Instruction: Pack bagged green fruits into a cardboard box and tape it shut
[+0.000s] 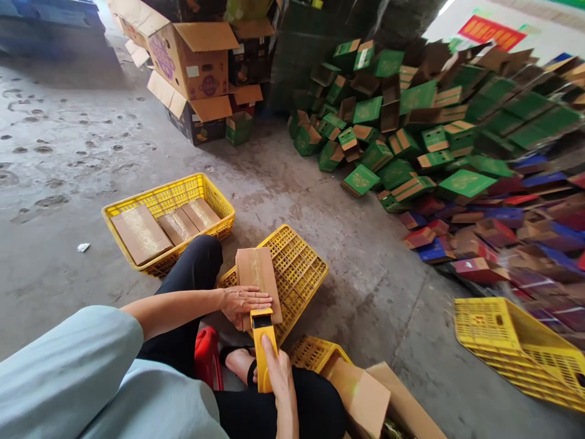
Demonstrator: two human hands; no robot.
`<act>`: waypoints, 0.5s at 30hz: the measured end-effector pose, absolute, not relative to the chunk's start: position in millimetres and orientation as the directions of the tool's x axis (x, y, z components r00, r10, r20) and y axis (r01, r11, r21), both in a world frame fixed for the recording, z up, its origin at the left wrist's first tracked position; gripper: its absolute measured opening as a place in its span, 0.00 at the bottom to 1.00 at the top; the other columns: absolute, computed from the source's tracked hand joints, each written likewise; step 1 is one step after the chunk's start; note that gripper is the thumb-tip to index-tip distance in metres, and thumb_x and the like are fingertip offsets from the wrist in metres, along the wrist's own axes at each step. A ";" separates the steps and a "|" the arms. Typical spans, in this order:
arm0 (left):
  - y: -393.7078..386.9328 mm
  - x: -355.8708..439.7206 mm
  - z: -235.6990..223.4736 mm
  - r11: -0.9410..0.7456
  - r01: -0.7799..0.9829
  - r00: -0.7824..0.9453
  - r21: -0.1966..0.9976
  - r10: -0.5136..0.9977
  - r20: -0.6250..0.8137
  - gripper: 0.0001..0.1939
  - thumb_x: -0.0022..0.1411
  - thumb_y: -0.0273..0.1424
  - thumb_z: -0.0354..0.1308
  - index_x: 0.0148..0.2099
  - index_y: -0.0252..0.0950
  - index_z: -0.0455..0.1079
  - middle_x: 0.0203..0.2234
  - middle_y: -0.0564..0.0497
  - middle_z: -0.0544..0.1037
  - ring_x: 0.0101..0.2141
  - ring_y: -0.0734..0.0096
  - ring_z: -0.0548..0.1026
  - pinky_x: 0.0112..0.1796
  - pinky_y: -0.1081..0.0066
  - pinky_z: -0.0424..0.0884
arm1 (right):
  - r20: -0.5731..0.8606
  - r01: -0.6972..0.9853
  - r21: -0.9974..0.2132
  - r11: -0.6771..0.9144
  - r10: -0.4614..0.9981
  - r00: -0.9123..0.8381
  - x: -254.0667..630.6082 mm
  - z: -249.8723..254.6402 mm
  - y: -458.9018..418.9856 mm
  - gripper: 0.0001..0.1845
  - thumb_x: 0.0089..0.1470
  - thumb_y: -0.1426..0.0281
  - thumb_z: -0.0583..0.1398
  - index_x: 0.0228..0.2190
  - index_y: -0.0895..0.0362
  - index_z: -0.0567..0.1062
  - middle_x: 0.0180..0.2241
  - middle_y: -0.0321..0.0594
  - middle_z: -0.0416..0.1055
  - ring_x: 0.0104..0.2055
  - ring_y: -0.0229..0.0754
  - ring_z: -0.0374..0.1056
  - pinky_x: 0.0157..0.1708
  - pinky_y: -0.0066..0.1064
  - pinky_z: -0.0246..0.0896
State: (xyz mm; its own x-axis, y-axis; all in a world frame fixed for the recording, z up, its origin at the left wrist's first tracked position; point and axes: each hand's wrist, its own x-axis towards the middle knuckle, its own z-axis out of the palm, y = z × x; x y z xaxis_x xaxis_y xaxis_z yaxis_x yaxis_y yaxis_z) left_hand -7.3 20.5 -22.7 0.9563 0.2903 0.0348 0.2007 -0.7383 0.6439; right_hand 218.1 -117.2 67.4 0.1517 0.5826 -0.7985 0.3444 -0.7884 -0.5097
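A brown cardboard box (247, 268) with clear tape along its top lies on an upturned yellow plastic basket (299, 268) in front of me. My left hand (244, 303) rests flat on the near part of the box, fingers stretched out. My right hand (280, 373) is wrapped round a yellow tape dispenser (261, 338). The dispenser's head is at the box's near end, just beside my left fingers; whether its tape touches the cardboard cannot be made out.
Three taped boxes (141, 233) lie in a yellow basket (119, 228) at the left. An open carton (365, 399) is by my right knee. Another yellow basket (487, 326) stands at the right. Green boxes (415, 146) are heaped beyond, and large cartons (201, 61) are stacked behind.
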 end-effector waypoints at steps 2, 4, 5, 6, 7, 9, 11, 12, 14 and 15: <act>20.7 -7.9 -17.5 -0.737 0.209 0.953 0.643 0.300 0.033 0.55 0.64 0.52 0.60 0.81 0.31 0.42 0.77 0.38 0.47 0.76 0.50 0.48 0.73 0.53 0.41 | -0.814 0.358 -0.487 -0.797 0.563 0.146 219.6 67.7 -119.5 0.37 0.51 0.36 0.63 0.36 0.59 0.83 0.21 0.45 0.78 0.32 0.53 0.81 0.27 0.31 0.71; 20.5 -8.1 -14.4 -0.739 0.206 0.953 0.641 0.300 0.040 0.55 0.65 0.52 0.59 0.81 0.30 0.41 0.77 0.38 0.46 0.76 0.50 0.47 0.73 0.53 0.40 | -0.824 0.360 -0.484 -0.798 0.554 0.119 219.7 69.4 -124.5 0.39 0.51 0.34 0.61 0.36 0.59 0.83 0.19 0.44 0.77 0.28 0.52 0.80 0.25 0.31 0.70; 20.3 -8.1 -13.7 -0.740 0.203 0.954 0.641 0.298 0.043 0.55 0.65 0.52 0.59 0.81 0.29 0.41 0.77 0.38 0.46 0.76 0.50 0.47 0.73 0.53 0.40 | -0.825 0.357 -0.489 -0.796 0.555 0.109 218.9 70.7 -127.6 0.40 0.51 0.33 0.60 0.35 0.59 0.83 0.18 0.44 0.76 0.26 0.52 0.80 0.24 0.31 0.70; 20.3 -8.1 -13.6 -0.741 0.201 0.954 0.641 0.295 0.043 0.55 0.65 0.52 0.59 0.81 0.29 0.41 0.77 0.38 0.47 0.76 0.50 0.47 0.73 0.53 0.41 | -0.822 0.352 -0.494 -0.795 0.559 0.107 217.6 72.1 -130.7 0.42 0.51 0.31 0.59 0.35 0.59 0.82 0.18 0.44 0.76 0.25 0.52 0.79 0.23 0.32 0.70; 20.3 -8.0 -13.8 -0.742 0.201 0.955 0.639 0.293 0.040 0.55 0.65 0.52 0.60 0.80 0.29 0.41 0.77 0.37 0.47 0.76 0.50 0.47 0.73 0.53 0.41 | -0.816 0.348 -0.502 -0.792 0.567 0.113 216.0 73.4 -133.5 0.43 0.50 0.30 0.57 0.34 0.58 0.82 0.18 0.45 0.77 0.24 0.51 0.79 0.23 0.32 0.69; 20.6 -7.8 -14.8 -0.746 0.208 0.956 0.632 0.293 0.031 0.55 0.64 0.52 0.60 0.80 0.28 0.42 0.77 0.36 0.48 0.76 0.48 0.48 0.73 0.51 0.43 | -0.800 0.345 -0.516 -0.784 0.585 0.134 212.8 75.1 -138.5 0.45 0.48 0.27 0.56 0.29 0.58 0.80 0.19 0.47 0.77 0.23 0.51 0.79 0.21 0.31 0.69; 21.3 -7.5 -15.7 -0.754 0.216 0.955 0.620 0.296 0.027 0.55 0.64 0.51 0.61 0.80 0.28 0.42 0.77 0.36 0.48 0.75 0.47 0.48 0.73 0.51 0.44 | -0.784 0.347 -0.532 -0.772 0.604 0.142 211.7 74.9 -143.5 0.46 0.45 0.25 0.55 0.26 0.57 0.77 0.20 0.48 0.78 0.23 0.51 0.79 0.20 0.31 0.68; 21.8 -7.3 -16.0 -0.758 0.218 0.954 0.615 0.297 0.029 0.55 0.65 0.51 0.60 0.80 0.28 0.42 0.77 0.36 0.48 0.75 0.47 0.48 0.73 0.51 0.44 | -0.780 0.348 -0.538 -0.768 0.610 0.141 212.6 74.2 -146.9 0.46 0.44 0.24 0.54 0.25 0.56 0.77 0.19 0.48 0.77 0.23 0.51 0.78 0.20 0.31 0.69; 22.9 -7.2 -16.3 -0.768 0.217 0.955 0.603 0.296 0.034 0.53 0.66 0.50 0.60 0.80 0.29 0.42 0.77 0.36 0.48 0.75 0.48 0.49 0.72 0.51 0.46 | -0.783 0.339 -0.536 -0.773 0.606 0.143 216.7 72.5 -156.1 0.47 0.43 0.23 0.53 0.26 0.56 0.76 0.18 0.46 0.76 0.21 0.50 0.77 0.20 0.32 0.69; 23.3 -7.2 -16.5 -0.773 0.217 0.955 0.596 0.295 0.035 0.52 0.66 0.50 0.59 0.80 0.30 0.42 0.77 0.37 0.49 0.75 0.49 0.49 0.72 0.52 0.46 | -0.789 0.328 -0.531 -0.781 0.597 0.146 219.5 72.1 -161.9 0.48 0.42 0.22 0.53 0.26 0.56 0.76 0.17 0.46 0.76 0.21 0.50 0.77 0.20 0.32 0.69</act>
